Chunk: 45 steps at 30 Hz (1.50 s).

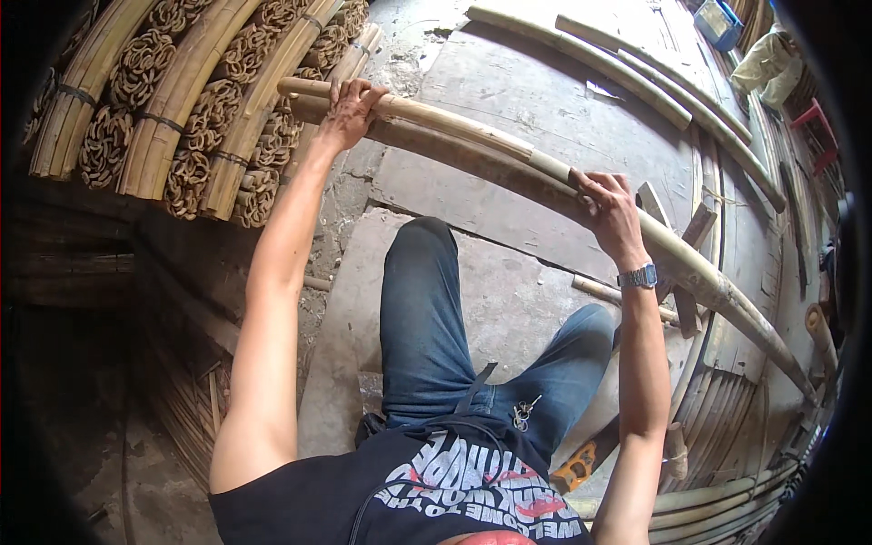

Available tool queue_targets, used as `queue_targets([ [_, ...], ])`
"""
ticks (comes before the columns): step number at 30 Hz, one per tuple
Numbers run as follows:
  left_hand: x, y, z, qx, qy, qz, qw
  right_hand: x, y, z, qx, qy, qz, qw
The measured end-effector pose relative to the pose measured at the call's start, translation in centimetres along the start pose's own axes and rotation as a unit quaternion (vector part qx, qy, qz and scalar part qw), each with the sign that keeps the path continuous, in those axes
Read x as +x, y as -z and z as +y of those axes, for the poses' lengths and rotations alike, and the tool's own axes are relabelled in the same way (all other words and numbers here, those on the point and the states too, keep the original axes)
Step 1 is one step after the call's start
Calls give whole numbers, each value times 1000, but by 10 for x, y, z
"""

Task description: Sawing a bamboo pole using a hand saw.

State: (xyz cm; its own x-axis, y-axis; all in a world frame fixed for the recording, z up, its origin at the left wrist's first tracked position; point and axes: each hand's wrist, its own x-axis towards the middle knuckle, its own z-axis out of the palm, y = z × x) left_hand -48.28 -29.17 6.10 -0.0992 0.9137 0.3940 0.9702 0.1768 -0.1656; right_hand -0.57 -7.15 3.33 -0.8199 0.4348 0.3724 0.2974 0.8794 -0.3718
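Observation:
A long bamboo pole [690, 258] slants across in front of me, from the upper left down to the far right. Its left stretch is pale and smooth, and past a step near the middle it turns grey-green. My left hand [349, 111] is closed over the pole near its left end. Farther right, my right hand [610, 211], with a metal watch [637, 276] on the wrist, is wrapped round the same pole. Under the pole runs a wider, darker brown length [472, 163], partly hidden by it. Wooden pieces [698, 227] stand crossed beneath the pole, right of my right hand.
Strapped bundles of split bamboo [186, 91] are stacked at the upper left. Several loose bamboo poles [590, 64] lie on the floor beyond. A handsaw with an orange handle [576, 468] is beside my leg. A blue container [718, 24] and red stool [815, 136] stand far right.

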Motion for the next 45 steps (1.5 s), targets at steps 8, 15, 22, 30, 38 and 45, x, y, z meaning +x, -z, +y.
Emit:
queue_targets([
  [8, -18, 1, -24, -21, 52, -100, 993, 8, -11, -20, 20, 25, 9, 999],
  [15, -30, -11, -6, 21, 54, -77, 995, 8, -11, 5, 55, 36, 1, 998],
  [22, -2, -26, 14, 86, 18, -171, 981, -7, -14, 20, 20, 31, 28, 999],
  [30, -10, -12, 48, 2, 64, -88, 994, -12, -34, 30, -5, 9, 52, 999],
  [38, 77, 14, 303, -181, -169, -77, 966, -25, -19, 27, 1, -9, 80, 997],
  [45, 86, -16, 345, -98, -179, -127, 971, -163, 50, 52, -38, -184, 311, 932],
])
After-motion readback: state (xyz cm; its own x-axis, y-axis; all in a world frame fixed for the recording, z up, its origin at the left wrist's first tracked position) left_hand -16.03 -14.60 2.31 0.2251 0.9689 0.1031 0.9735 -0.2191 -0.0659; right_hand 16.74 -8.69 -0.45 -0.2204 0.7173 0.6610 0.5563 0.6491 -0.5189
